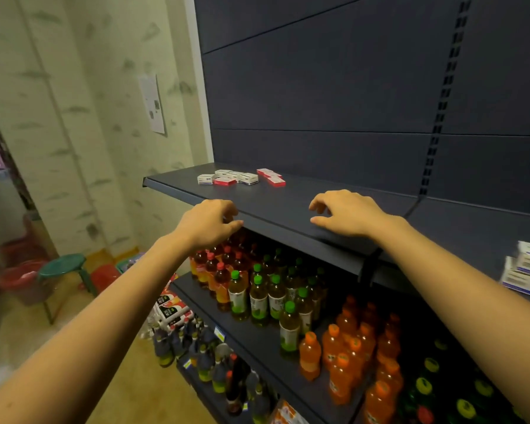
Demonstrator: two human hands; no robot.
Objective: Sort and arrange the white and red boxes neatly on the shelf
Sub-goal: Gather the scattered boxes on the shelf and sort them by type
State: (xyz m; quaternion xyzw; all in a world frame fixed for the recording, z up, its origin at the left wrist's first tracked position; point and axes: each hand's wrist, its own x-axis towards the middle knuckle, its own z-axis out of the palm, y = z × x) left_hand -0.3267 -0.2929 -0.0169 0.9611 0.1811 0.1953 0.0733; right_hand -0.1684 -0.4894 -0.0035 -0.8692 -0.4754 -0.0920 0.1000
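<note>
Several small white boxes (248, 178) and red boxes (271, 176) lie loosely grouped at the far left of a dark shelf (288, 203). One red box (224, 181) lies among the white ones. My left hand (210, 223) hovers at the shelf's front edge, fingers curled, holding nothing. My right hand (348, 212) hovers over the shelf a little to the right, fingers apart and empty. Both hands are well short of the boxes.
A stack of larger white boxes (528, 270) sits at the right end of the same shelf. Lower shelves hold bottled drinks (257, 295). A green stool (65, 266) and red baskets stand on the floor to the left, by the wall.
</note>
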